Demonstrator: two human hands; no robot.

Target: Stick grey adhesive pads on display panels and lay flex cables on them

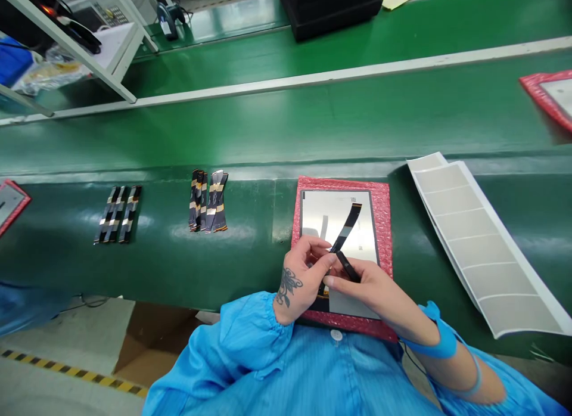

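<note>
A flat silver display panel (pixel 339 216) lies on a red bubble-wrap sheet (pixel 384 225) in front of me. Above its lower part, my left hand (pixel 304 278) pinches a black flat flex cable (pixel 347 228), whose free end points up and to the right. My right hand (pixel 367 283) is closed around a slim black tool (pixel 347 267); its kind is not clear. The tool's tip is close to the cable at my left fingertips. Whether they touch, I cannot tell. My fingers cover part of the panel's lower edge, where some orange circuitry shows.
Bundles of flex cables (pixel 208 201) lie left of the panel, with more cable strips (pixel 118 214) farther left. Sheets of grey labels (pixel 480 243) rest at right. Other wrapped panels (pixel 552 97) sit at both sides. A white rail (pixel 313 78) crosses behind, before a black box (pixel 335 11).
</note>
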